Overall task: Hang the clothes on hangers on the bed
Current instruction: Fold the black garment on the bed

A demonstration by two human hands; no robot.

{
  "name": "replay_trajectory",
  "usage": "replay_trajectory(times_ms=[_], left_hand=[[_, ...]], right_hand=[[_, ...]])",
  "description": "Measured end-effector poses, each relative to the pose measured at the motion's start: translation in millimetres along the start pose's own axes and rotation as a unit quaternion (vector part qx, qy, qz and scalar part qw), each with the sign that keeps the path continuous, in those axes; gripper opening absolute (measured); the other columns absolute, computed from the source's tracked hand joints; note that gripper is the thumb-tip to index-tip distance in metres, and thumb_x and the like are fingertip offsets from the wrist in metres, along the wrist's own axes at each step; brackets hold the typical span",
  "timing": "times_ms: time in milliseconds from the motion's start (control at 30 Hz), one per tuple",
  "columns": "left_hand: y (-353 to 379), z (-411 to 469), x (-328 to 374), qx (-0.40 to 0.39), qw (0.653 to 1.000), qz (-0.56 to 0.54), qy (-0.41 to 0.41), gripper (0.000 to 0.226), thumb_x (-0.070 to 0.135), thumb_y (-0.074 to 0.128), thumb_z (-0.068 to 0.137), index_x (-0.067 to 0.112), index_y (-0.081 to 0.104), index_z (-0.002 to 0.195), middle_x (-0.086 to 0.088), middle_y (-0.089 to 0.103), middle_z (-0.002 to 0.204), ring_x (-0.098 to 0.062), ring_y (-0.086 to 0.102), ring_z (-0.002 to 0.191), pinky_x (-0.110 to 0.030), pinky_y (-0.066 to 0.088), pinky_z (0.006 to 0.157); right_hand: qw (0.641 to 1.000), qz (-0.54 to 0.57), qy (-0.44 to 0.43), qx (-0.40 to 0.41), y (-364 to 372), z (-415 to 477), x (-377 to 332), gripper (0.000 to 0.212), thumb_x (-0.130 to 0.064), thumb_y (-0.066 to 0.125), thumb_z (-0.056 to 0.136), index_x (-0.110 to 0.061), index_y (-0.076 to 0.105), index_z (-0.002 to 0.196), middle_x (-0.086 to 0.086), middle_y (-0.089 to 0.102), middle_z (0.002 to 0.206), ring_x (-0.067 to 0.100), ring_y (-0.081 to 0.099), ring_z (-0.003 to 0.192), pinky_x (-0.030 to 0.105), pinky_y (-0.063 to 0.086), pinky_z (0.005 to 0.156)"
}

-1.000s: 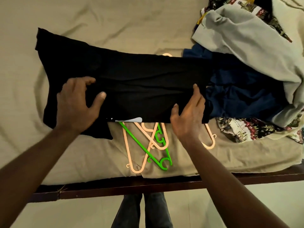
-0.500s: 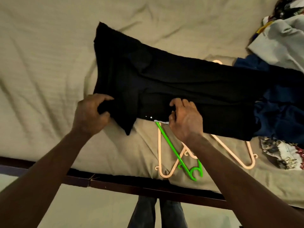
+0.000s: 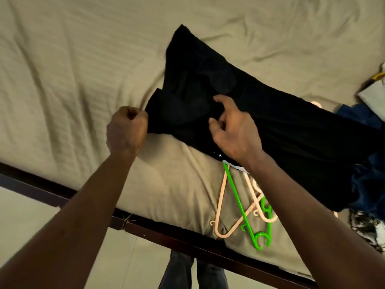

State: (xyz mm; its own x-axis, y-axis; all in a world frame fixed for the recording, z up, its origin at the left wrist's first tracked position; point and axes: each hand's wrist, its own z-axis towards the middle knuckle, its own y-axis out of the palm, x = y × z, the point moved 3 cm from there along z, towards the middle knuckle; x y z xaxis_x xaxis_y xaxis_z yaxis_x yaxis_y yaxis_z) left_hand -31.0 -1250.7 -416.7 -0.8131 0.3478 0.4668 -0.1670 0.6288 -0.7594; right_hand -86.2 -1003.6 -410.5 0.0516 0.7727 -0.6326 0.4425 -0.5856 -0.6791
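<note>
Gripping a corner of the black garment (image 3: 270, 122) in my fisted left hand (image 3: 127, 130) while my right hand (image 3: 233, 130) pinches a fold in curled fingers, I keep it spread on the bed (image 3: 83, 69), overlapping the green hanger (image 3: 239, 205), probably so my 2 hands can find its opening.
</note>
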Motion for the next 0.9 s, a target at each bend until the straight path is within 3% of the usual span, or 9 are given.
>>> replay_trajectory(times_ms=[100,167,300,400,500,700,767,833,900], left_hand=[[1,-6,-14,-0.027,0.998,0.046,0.012,0.021,0.036,0.069,0.084,0.032,0.067,0.104,0.010,0.068,0.096,-0.016,0.061,0.092,-0.032,0.049,0.087],[0,3,-19,-0.054,0.999,0.000,-0.009,0.010,0.029,0.074,0.087,0.027,0.066,0.093,0.005,0.073,0.088,-0.017,0.071,0.079,-0.035,0.058,0.084],[-5,14,-16,-0.106,0.952,-0.274,-0.090,0.017,0.021,0.068,0.100,0.021,0.059,0.086,-0.011,0.072,0.092,-0.018,0.071,0.056,-0.030,0.059,0.055],[-3,16,-9,-0.142,0.921,-0.351,-0.091,0.006,0.022,0.061,0.104,0.022,0.057,0.100,-0.010,0.073,0.104,-0.026,0.076,0.067,-0.035,0.062,0.061],[5,16,-9,-0.184,0.936,-0.294,-0.052,0.033,0.001,0.064,0.096,0.022,0.054,0.119,-0.007,0.065,0.121,-0.025,0.075,0.074,-0.044,0.065,0.076],[-4,35,-5,-0.121,0.966,-0.225,-0.042,0.033,-0.008,0.068,0.084,0.018,0.070,0.102,-0.005,0.071,0.096,-0.016,0.070,0.074,-0.039,0.064,0.082],[-13,42,-5,-0.050,0.994,-0.092,0.005,0.029,0.002,0.071,0.082,0.022,0.072,0.103,0.001,0.073,0.094,-0.016,0.071,0.085,-0.031,0.060,0.086],[-17,32,0,0.038,0.995,0.044,0.077,0.035,0.010,0.067,0.083,0.021,0.067,0.117,-0.001,0.069,0.112,-0.018,0.067,0.101,-0.024,0.049,0.087],[-13,9,15,0.124,0.964,0.098,0.214,0.046,0.013,0.060,0.079,0.020,0.059,0.124,-0.008,0.058,0.125,-0.023,0.059,0.111,-0.034,0.046,0.089]], right_hand=[[0.980,-0.151,-0.069,-0.114,14,40,-29,0.061,-0.048,0.064,0.094,-0.033,0.038,0.146,-0.002,0.071,0.095,0.024,0.069,0.093,0.038,0.054,0.080],[0.968,-0.210,-0.084,-0.113,22,55,-32,0.038,-0.048,0.063,0.096,-0.033,0.052,0.130,-0.001,0.071,0.099,0.027,0.069,0.096,0.036,0.051,0.077],[0.984,0.167,0.058,-0.010,21,60,-16,0.007,-0.034,0.063,0.099,-0.030,0.058,0.103,-0.001,0.070,0.072,0.018,0.067,0.057,0.036,0.057,0.058],[0.904,0.396,0.153,0.038,13,51,-9,0.016,-0.024,0.056,0.105,-0.014,0.050,0.116,0.005,0.071,0.072,0.019,0.063,0.051,0.027,0.047,0.046],[0.877,0.449,0.166,0.033,14,44,-6,0.019,-0.024,0.054,0.106,-0.014,0.043,0.119,0.012,0.076,0.086,0.022,0.068,0.060,0.027,0.052,0.051],[0.917,0.364,0.163,0.021,22,46,-7,0.023,-0.025,0.059,0.104,-0.018,0.048,0.122,0.010,0.073,0.084,0.019,0.068,0.059,0.027,0.054,0.054],[0.920,0.346,0.179,0.036,20,51,-4,0.020,-0.024,0.063,0.101,-0.016,0.054,0.117,0.005,0.069,0.074,0.016,0.064,0.054,0.029,0.052,0.052],[0.956,0.241,0.151,0.076,17,56,-3,0.020,-0.032,0.070,0.093,-0.018,0.062,0.105,0.000,0.067,0.074,0.014,0.064,0.060,0.033,0.053,0.060],[0.987,0.042,0.084,0.130,13,57,-7,0.033,-0.044,0.071,0.086,-0.019,0.066,0.107,0.002,0.067,0.097,0.018,0.065,0.088,0.036,0.055,0.077]])
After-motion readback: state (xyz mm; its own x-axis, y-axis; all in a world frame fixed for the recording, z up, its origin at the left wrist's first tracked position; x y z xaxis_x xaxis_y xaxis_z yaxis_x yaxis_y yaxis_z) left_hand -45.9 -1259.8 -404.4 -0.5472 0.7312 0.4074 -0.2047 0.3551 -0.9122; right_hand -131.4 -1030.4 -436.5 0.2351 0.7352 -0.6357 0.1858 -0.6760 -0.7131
